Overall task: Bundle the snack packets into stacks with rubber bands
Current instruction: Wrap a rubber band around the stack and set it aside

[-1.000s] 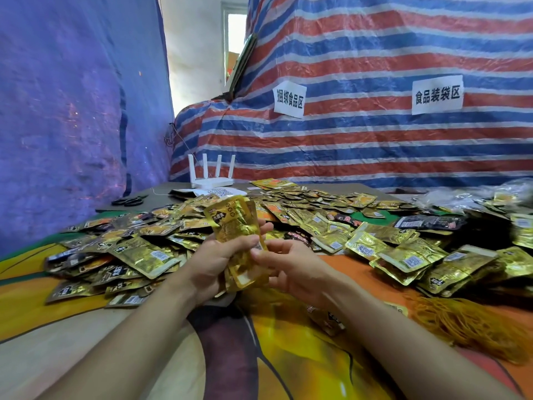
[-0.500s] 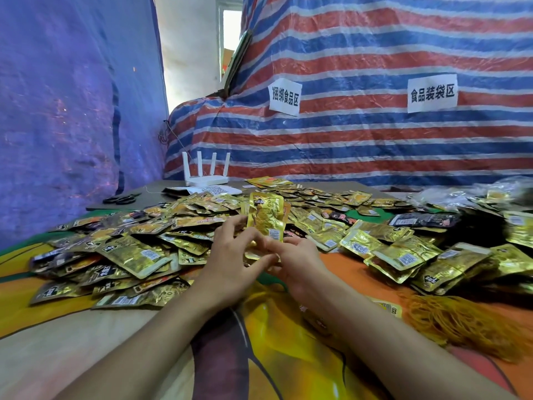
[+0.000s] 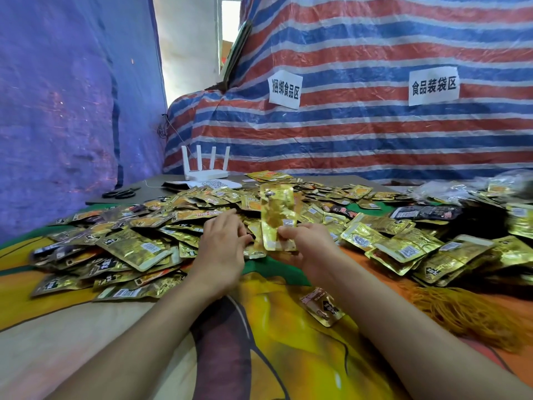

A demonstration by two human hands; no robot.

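We see the right hand (image 3: 305, 249) gripping a held stack (image 3: 278, 217) of gold snack packets by its lower end. Thumb and fingers are curled round it and the stack stands upright above the pile. How many packets the stack holds we cannot tell. Just beside it the left hand (image 3: 222, 249) lies flat and relaxed, its fingers spread on the loose packets (image 3: 144, 246) and clasping nothing.

Those packets spread in a wide heap across the table from left to right, far too many for us to count. Most are gold and a few are dark. One lone packet (image 3: 323, 307) lies apart, near the right forearm. To the right, a single tangled heap of orange rubber bands (image 3: 467, 313) sits on the cloth, well apart from both hands.

The table is covered by a bright tablecloth (image 3: 288, 356) printed in yellow, orange, green and purple. At its far edge we count one white router (image 3: 206, 174) with four antennas, and one pair of black scissors (image 3: 119, 194) to its left. A striped tarp (image 3: 375, 140) in red, blue and white hangs behind, carrying two paper signs (image 3: 285, 89). A blue tarp (image 3: 72, 111) closes the left side.
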